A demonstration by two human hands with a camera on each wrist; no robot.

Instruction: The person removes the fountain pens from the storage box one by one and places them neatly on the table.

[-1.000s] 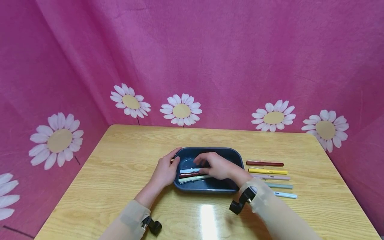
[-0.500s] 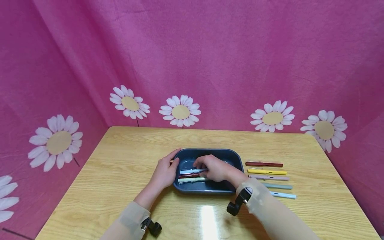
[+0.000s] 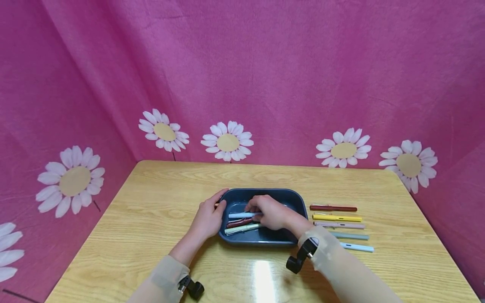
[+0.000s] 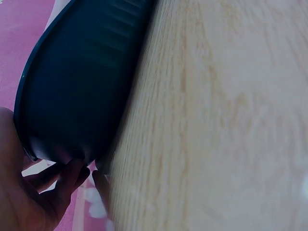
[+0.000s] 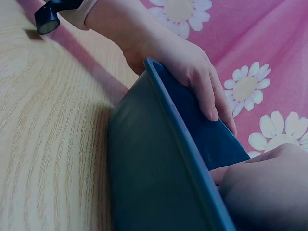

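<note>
In the head view, a dark blue plastic tray sits mid-table. My left hand grips its left end, thumb at the rim; in the left wrist view the fingers lie against the outer wall. My right hand reaches inside with bent fingers and pinches a light blue pen near its right end. Below that pen lie a dark red pen and a pale green pen, their right ends close to or under the hand. In the right wrist view the tray wall hides the pens.
Right of the tray several capped pens lie in a rough column: dark red, yellow, pale mauve, grey-green and light blue. My right sleeve passes close to the lower ones. A pink flowered curtain surrounds the table.
My right hand has shifted slightly inside the tray, and the pens there have changed angle a little, with small gaps now between them. My left hand keeps its hold.
</note>
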